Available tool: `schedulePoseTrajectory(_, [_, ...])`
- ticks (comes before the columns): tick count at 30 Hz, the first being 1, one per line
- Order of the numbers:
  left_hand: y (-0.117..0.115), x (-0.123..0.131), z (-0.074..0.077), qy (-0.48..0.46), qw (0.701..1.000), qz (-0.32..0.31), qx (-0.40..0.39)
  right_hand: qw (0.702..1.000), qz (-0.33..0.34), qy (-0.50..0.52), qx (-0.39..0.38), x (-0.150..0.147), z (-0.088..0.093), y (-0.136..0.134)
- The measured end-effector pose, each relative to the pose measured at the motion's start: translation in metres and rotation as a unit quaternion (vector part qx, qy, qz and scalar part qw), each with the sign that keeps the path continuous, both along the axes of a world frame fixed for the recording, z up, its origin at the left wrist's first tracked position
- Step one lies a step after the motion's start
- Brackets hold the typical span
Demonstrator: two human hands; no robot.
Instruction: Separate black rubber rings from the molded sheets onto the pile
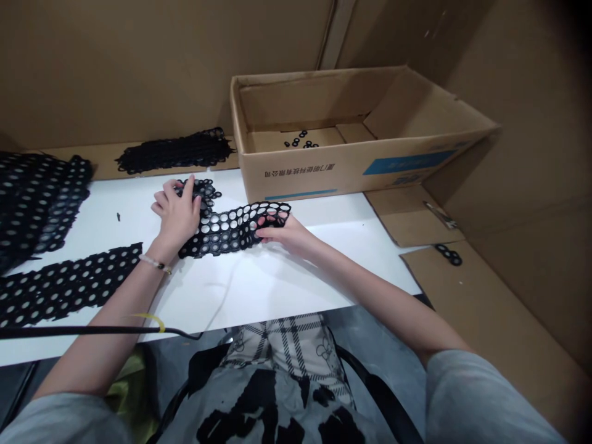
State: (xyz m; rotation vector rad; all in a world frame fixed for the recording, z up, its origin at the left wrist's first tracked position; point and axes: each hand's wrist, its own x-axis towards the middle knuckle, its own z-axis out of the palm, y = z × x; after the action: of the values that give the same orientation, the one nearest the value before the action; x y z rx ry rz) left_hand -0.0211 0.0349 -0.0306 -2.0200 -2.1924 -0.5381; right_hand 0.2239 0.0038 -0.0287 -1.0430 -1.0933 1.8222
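Note:
A black perforated sheet of joined rings lies on the white table, its right end lifted and curled. My right hand pinches that raised end between thumb and fingers. Over a small heap of loose black ring pieces, at the sheet's upper left, rests my left hand. Its fingers are spread and bent, with the fingertips at the pieces; whether any piece is gripped is hidden. Left of my left forearm lies another flat perforated black sheet.
Behind the hands stands an open cardboard box with several black ring pieces inside. A stack of black sheets lies at the back, a larger pile at far left. A black cable crosses the front left. Cardboard walls surround the table.

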Motion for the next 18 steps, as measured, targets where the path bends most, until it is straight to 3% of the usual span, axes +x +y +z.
schedulePoseTrajectory(3, [-0.008,0.008,0.012,-0.017,0.998,-0.033,0.053,1.000,-0.005,-0.010,0.011,-0.002,-0.002,0.000])
schedulePoseTrajectory(5, [-0.015,0.016,0.021,-0.040,0.993,-0.097,0.051,0.999,-0.011,-0.020,0.034,-0.002,-0.008,0.002])
schedulePoseTrajectory(9, [-0.035,0.035,0.027,-0.071,0.957,-0.279,-0.037,0.995,-0.010,-0.032,0.091,-0.003,-0.018,0.005])
schedulePoseTrajectory(11, [-0.041,0.043,0.025,-0.074,0.937,-0.333,-0.081,0.993,-0.004,-0.042,0.109,-0.002,-0.019,0.004])
schedulePoseTrajectory(18, [-0.045,0.049,0.020,-0.122,0.899,-0.392,-0.151,0.991,0.051,0.013,0.127,-0.003,-0.013,-0.003])
